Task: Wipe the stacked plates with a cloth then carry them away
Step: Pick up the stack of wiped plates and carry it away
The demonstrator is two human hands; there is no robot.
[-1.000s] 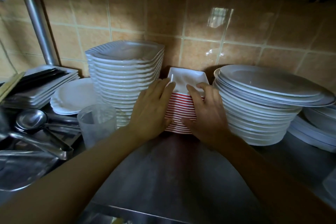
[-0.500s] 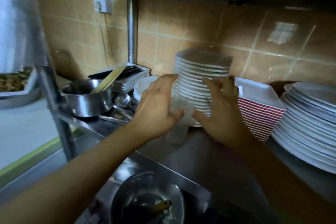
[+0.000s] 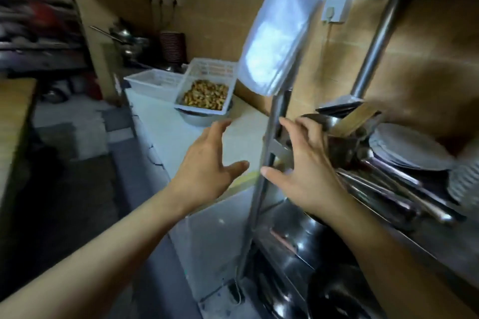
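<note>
Head view: left hand (image 3: 207,166) and right hand (image 3: 303,171), fingers (image 3: 293,127) spread and empty, plates (image 3: 407,147) beyond right fingers, likely seeking a cloth.

No words, numbers or signs are showing clearly enough to read anywhere in this picture. The hanging plastic bag (image 3: 278,31) is looking blurry and is showing no letters, and the white box on the wall (image 3: 336,11) is showing none either.
</note>
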